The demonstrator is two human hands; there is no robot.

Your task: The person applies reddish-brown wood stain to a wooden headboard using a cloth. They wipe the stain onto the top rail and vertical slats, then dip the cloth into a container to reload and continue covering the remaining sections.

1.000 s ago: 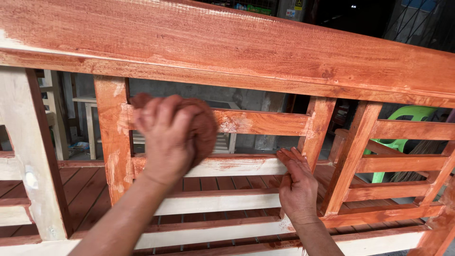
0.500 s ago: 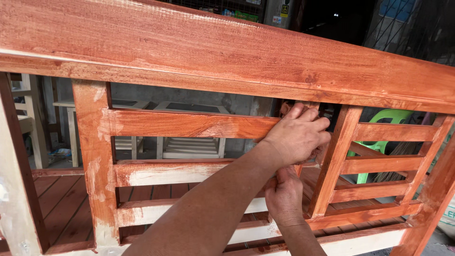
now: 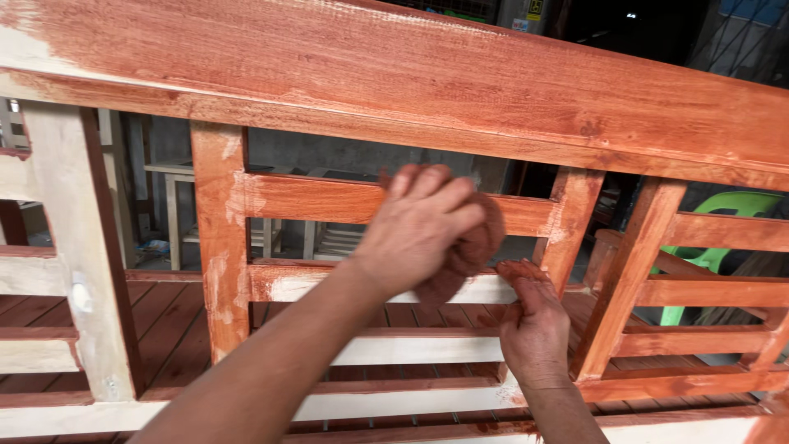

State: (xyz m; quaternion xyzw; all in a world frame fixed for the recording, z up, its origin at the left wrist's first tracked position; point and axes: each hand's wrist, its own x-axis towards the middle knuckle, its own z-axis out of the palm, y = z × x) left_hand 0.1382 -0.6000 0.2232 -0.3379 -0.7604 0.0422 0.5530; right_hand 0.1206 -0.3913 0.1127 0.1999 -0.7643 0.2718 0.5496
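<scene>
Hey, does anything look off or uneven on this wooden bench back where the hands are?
The stain is patchy: the slat under the left hand with its stained rag shows bare pale wood, and the far-left post is mostly unstained. Nothing looks broken.

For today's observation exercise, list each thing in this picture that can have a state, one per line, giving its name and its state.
Left hand: closed on the stain-soaked cloth, pressed at the upper slat.
Right hand: fingers gripping the second slat.
Cloth: bunched, reddish-brown with stain.
Top rail: stained red-brown, pale at its left end.
Upper slat: stained.
Second slat: partly stained, pale patches remain.
Lower slats: largely unstained, pale.
Left post: mostly bare.
</scene>
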